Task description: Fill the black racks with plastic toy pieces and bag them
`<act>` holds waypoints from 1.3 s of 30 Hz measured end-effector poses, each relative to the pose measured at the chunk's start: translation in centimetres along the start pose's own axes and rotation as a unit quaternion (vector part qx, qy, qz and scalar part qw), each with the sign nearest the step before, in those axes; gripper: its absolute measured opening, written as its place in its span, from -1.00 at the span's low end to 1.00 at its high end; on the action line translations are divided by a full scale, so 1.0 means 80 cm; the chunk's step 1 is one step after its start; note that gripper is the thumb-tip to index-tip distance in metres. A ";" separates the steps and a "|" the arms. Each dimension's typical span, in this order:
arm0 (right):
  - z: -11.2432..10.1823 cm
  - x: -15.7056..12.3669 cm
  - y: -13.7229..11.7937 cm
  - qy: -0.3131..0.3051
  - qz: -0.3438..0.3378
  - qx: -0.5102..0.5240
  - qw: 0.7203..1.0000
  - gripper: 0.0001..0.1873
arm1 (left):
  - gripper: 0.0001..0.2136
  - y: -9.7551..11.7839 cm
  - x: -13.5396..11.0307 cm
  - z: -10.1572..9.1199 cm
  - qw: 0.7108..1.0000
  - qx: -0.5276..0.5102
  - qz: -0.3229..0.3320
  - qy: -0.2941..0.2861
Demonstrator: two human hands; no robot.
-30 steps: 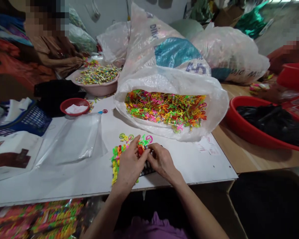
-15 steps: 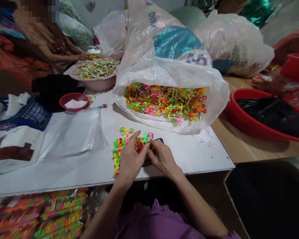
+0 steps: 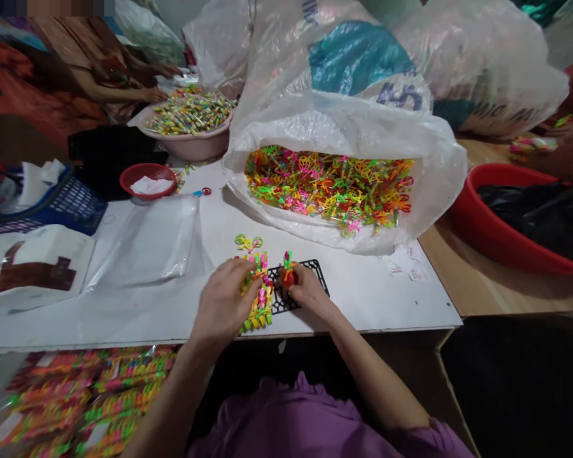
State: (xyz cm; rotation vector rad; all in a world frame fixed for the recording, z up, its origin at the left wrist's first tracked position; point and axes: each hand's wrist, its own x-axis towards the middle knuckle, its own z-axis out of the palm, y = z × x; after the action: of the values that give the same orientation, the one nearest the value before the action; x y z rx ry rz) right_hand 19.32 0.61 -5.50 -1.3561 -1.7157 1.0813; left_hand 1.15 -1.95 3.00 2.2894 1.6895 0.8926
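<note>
My left hand (image 3: 225, 294) curls over a packed row of small bright plastic toys (image 3: 261, 315), its thumb and fingers closed about a pink and orange one at the row's right side. The toys stand close together over the left part of a black lattice tray (image 3: 321, 272). Between the fingertips of my right hand (image 3: 309, 291) is a red and green plastic toy (image 3: 287, 275), held upright above the tray. Just behind lies a loose yellow-green toy with two ring wheels (image 3: 249, 243), like a tiny bicycle.
A large white sack (image 3: 344, 121) of similar toys lies open behind the tray. Clear plastic bags (image 3: 157, 242), a small red bowl (image 3: 148, 181), a blue basket (image 3: 76, 203) and a pink basin (image 3: 191, 146) stand leftward. A red tub (image 3: 487, 235) is right. Another person sits far left.
My hands have moved apart, uncovering more of the tray. The left has shifted left onto the toy row; the right now shows a red and green toy. The view has shifted slightly.
</note>
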 end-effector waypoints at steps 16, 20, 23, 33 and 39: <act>0.018 0.027 -0.001 -0.068 -0.086 -0.236 0.966 -0.77 | -0.79 -0.004 0.018 0.048 0.997 0.011 0.075 -0.027; 0.026 0.024 -0.011 -0.080 -0.081 -0.296 0.948 -0.76 | -0.77 -0.004 0.019 0.052 0.994 0.023 0.104 -0.013; 0.012 0.028 -0.011 -0.097 -0.084 -0.271 0.954 -0.81 | -0.76 -0.007 0.016 0.053 0.990 0.048 0.132 0.006; -0.142 0.169 -0.009 0.048 0.004 -0.540 0.841 -0.75 | -0.82 -0.018 0.010 0.056 0.978 0.082 0.192 -0.001; -0.141 0.143 -0.001 0.015 -0.061 -0.556 0.829 -0.73 | -0.82 -0.015 -0.002 0.051 0.983 0.044 0.179 -0.022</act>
State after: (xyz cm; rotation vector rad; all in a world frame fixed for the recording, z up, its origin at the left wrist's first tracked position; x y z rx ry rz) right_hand 26.81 13.93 -0.48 -1.8183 -2.4825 -0.1571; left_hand 2.38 -0.84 -0.93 2.7049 1.3474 0.8335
